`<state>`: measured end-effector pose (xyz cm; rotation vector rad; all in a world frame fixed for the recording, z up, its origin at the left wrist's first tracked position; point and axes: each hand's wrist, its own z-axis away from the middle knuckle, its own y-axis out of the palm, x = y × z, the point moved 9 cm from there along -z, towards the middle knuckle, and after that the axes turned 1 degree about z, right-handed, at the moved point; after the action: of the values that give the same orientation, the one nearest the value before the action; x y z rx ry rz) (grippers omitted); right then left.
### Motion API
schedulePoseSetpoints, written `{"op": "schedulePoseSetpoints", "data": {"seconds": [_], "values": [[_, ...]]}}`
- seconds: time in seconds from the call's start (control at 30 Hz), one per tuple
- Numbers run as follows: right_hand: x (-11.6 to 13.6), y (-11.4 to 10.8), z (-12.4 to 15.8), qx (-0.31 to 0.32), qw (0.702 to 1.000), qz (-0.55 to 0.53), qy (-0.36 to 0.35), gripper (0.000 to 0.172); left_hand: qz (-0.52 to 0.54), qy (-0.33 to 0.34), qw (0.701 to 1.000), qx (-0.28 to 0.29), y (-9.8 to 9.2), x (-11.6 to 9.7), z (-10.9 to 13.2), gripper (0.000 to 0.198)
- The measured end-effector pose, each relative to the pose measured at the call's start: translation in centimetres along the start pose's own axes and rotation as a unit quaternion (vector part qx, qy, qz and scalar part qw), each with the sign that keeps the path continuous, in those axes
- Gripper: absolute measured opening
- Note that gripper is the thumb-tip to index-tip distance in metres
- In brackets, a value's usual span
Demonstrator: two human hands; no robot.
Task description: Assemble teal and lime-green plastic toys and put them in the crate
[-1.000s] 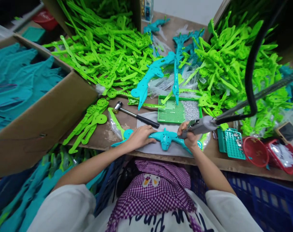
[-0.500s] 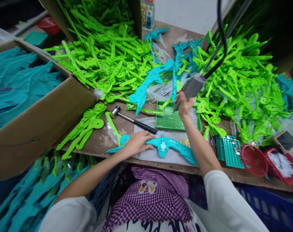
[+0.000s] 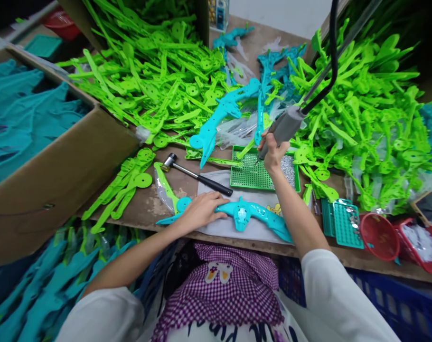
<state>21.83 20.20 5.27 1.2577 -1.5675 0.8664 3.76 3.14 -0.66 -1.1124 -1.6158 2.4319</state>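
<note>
Across a pale grey cloth [image 3: 221,231] at the near edge of the brown table [image 3: 137,202]: long turquoise piece [image 3: 240,214], rounded hub near its middle, ends reaching out to either side. On its left stretch: left hand [image 3: 203,209], palm down and touching; whether gripping or only pressing, cannot tell. Over the green tray [image 3: 251,178], just beyond the cloth's middle: right hand [image 3: 273,153], fingers wrapped firmly around a grey corded driver [image 3: 285,124], tip slanting down toward the perforated part; contact there, cannot tell. In the tray's right part: small silvery pieces [image 3: 287,168]. Left of the tray, with handle end on the cloth: black-handled hammer [image 3: 214,184]. Farther left: loose green pieces [image 3: 141,180]. Beyond the tray: another turquoise part [image 3: 216,118], between a left green heap [image 3: 173,95] and a right green heap [image 3: 365,118]. To the right, near the table's edge: teal pegged tray [image 3: 348,223], red bowl [image 3: 380,237] and red basket [image 3: 431,262] of white bits. At far left: cardboard box [image 3: 70,156] of turquoise parts.
</note>
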Motion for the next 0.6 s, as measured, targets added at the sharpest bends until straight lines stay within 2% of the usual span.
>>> {"op": "schedulePoseSetpoints", "data": {"seconds": [0.2, 0.33, 0.4, 0.5, 0.6], "values": [[0.0, 0.3, -0.3, 0.007, 1.000, -0.008, 0.009, 0.042, -0.002, -0.009, 1.000, 0.006, -0.1, 0.0, 0.0, 0.045], [2.7, -1.4, 0.1, -0.012, 0.999, -0.044, -0.001, 0.043, -0.010, -0.007, 1.000, 0.004, -0.2, -0.1, 0.0, 0.045], [4.7, -3.3, 1.8, -0.024, 0.997, -0.070, 0.000, 0.045, -0.010, -0.008, 1.000, 0.001, -0.3, -0.1, 0.0, 0.046], [7.1, -5.8, 6.2, -0.001, 0.994, -0.102, 0.026, 0.052, -0.008, -0.010, 1.000, 0.004, -0.1, 0.0, -0.1, 0.046], [7.7, -7.1, 10.6, 0.042, 0.992, -0.101, 0.068, 0.052, -0.008, -0.008, 1.000, 0.004, 0.1, 0.2, -0.2, 0.046]]}}
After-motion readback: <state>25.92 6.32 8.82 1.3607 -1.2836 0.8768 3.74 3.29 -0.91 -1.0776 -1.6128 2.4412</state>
